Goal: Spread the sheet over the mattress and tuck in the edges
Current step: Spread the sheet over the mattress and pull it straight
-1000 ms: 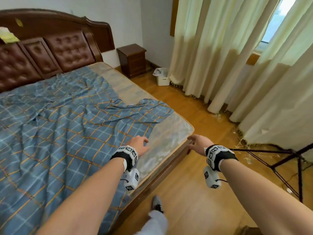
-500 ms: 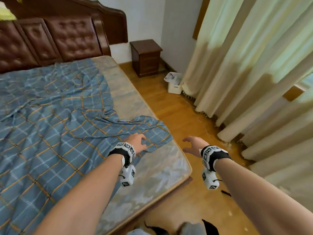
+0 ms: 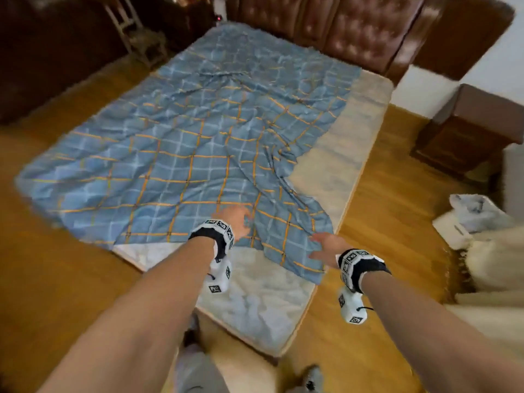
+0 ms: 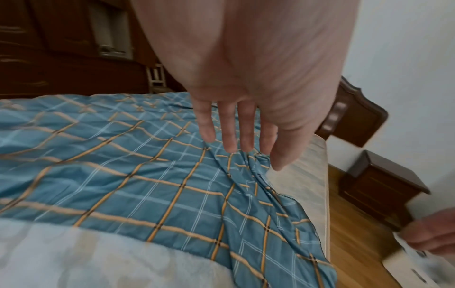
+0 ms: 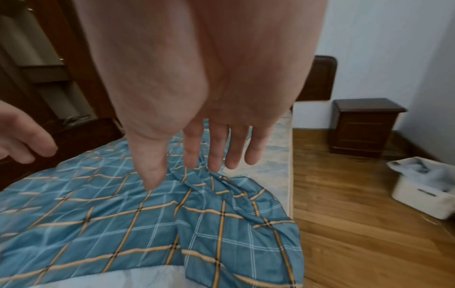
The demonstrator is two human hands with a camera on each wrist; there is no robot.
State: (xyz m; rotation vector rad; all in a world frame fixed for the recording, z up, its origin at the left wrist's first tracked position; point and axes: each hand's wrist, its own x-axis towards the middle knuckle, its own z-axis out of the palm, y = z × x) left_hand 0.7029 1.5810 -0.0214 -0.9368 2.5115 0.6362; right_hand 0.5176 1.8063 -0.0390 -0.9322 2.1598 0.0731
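Observation:
A blue sheet (image 3: 204, 154) with orange and white checks lies rumpled across the mattress (image 3: 263, 302), whose near end and right strip are bare. One sheet corner (image 3: 300, 251) drapes toward the near right edge. My left hand (image 3: 236, 221) hovers above the sheet near that corner, fingers straight, holding nothing (image 4: 236, 136). My right hand (image 3: 321, 248) is stretched out at the corner's edge, fingers extended above the cloth (image 5: 209, 154). The sheet (image 5: 172, 224) shows folds under it.
A padded brown headboard (image 3: 354, 32) stands at the far end. A dark nightstand (image 3: 467, 131) and a white bin (image 3: 470, 219) sit on the wooden floor at right. Pale curtains (image 3: 499, 265) hang at far right. Dark furniture lines the left wall.
The view has swung from the bed's right side to its foot end. Both hands have moved along to the sheet's loose corner, staying empty.

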